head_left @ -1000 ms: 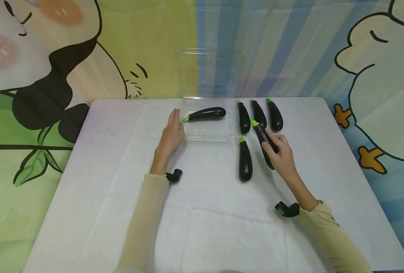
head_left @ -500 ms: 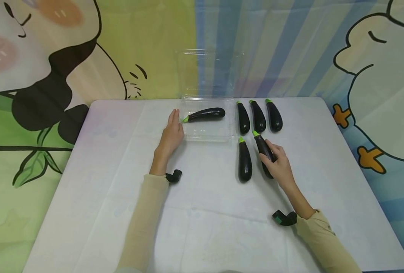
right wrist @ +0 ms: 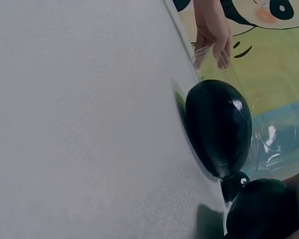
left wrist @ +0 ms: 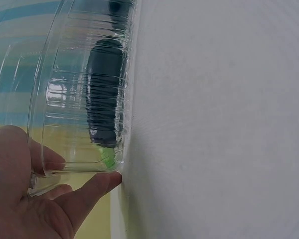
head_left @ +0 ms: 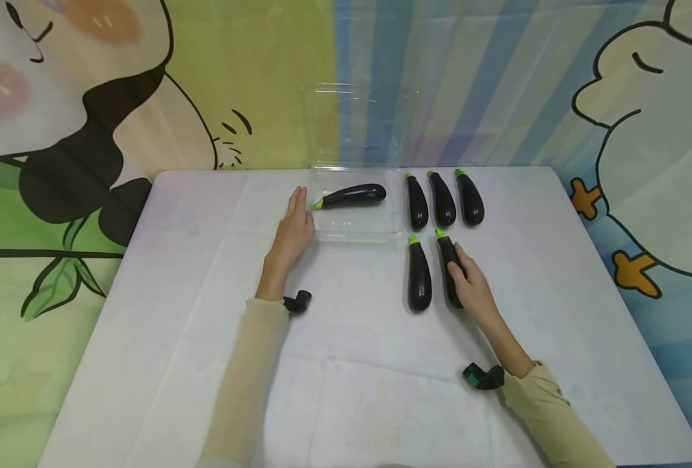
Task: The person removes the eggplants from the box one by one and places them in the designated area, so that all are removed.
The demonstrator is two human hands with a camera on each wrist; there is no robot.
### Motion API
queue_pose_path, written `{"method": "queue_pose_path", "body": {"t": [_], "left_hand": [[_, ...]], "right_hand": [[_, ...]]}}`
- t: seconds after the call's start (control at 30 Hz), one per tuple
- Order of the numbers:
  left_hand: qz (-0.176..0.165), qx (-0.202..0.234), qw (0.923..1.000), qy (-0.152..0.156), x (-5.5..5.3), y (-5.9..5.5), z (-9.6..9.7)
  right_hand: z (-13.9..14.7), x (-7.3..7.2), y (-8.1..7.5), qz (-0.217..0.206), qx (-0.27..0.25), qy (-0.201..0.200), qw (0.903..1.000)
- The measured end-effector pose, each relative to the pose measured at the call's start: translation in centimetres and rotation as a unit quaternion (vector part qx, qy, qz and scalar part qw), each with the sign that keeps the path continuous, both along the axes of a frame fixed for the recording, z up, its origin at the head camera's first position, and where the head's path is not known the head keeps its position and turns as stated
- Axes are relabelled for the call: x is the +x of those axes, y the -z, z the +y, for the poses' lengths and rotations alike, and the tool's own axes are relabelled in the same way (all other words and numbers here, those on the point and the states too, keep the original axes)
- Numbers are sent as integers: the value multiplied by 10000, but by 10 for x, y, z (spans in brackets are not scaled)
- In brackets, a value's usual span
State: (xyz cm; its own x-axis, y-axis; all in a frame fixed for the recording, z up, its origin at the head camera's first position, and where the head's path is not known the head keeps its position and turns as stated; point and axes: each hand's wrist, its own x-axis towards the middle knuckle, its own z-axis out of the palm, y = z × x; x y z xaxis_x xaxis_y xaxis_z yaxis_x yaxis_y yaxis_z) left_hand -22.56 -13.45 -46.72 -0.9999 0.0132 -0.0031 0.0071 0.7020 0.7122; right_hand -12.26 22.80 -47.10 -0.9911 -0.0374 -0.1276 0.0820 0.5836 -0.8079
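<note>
My left hand (head_left: 295,231) rests against the left side of a clear plastic clamshell box (head_left: 357,235), its fingers and thumb touching the wall and near corner. Inside the box lies one dark eggplant (head_left: 354,195), its green stem end toward that hand. To the right, my right hand (head_left: 474,283) grips another eggplant (head_left: 448,257) around its thick lower part, green tip pointing away from me. Beside it on the left lies a loose eggplant (head_left: 419,276). In the right wrist view, the gripped eggplant (right wrist: 261,211) shows at the lower right, with fingers at its edge.
Behind the gripped eggplant, three more stand in a row: a left eggplant (head_left: 417,203), a middle eggplant (head_left: 442,200) and a right eggplant (head_left: 470,198). The box's transparent lid (head_left: 360,127) is raised against the cartoon backdrop. All sit on a white table (head_left: 346,390).
My right hand has brought the eggplant nearer to me and slightly left, away from the back row and alongside the loose eggplant. The left hand has stayed put at the box.
</note>
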Motion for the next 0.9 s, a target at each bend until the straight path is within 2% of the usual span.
{"method": "queue_pose_path", "body": {"t": [0.4,0.6,0.9], "left_hand": [[17,-23,10000,31,1,0,0],[-2,-39,10000,16,0,-1,0],[-100,-41,9999,5,0,-1,0]], "right_hand": [[-5,-7,3,93,232,-629,9977],[-9,-8,4,113,599,-726,9955],[-12,-6,4,-74,937,-792,9924]]}}
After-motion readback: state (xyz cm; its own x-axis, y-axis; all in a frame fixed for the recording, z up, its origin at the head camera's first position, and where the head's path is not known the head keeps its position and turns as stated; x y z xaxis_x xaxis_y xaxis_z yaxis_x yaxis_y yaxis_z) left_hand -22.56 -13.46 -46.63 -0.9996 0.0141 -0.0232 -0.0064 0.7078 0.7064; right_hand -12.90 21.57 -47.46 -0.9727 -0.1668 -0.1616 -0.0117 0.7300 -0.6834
